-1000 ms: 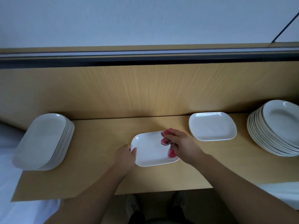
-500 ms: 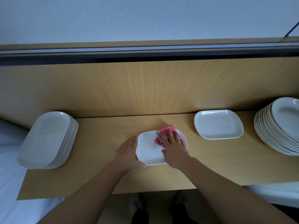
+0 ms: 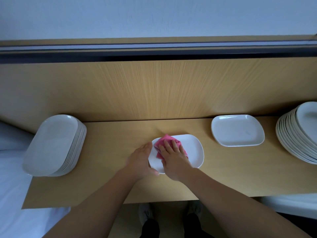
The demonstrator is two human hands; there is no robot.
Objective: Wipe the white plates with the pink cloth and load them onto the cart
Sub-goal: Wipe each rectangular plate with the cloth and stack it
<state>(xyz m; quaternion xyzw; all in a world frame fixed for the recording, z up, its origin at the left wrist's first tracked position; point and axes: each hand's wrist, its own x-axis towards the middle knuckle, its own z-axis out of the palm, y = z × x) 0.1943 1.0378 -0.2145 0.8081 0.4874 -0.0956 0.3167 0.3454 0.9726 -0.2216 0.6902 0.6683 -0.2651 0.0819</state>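
On the light wooden tabletop, centre: white rounded-rectangular ceramic plate, flat. Folded pink cloth on its left half, pressed under right hand, fingers straight. Left hand against left rim, fingers extended, gripping nothing. Further right, apart: single white plate. At the ends: stack of white oblong plates, stack of white round plates.

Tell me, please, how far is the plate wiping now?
Done: unclear; the single plate at right, perhaps wiped. In hand: the right hand presses the pink cloth on the middle plate; the left hand steadies its rim. Left: maybe the left stack or right stack; no cart in view.
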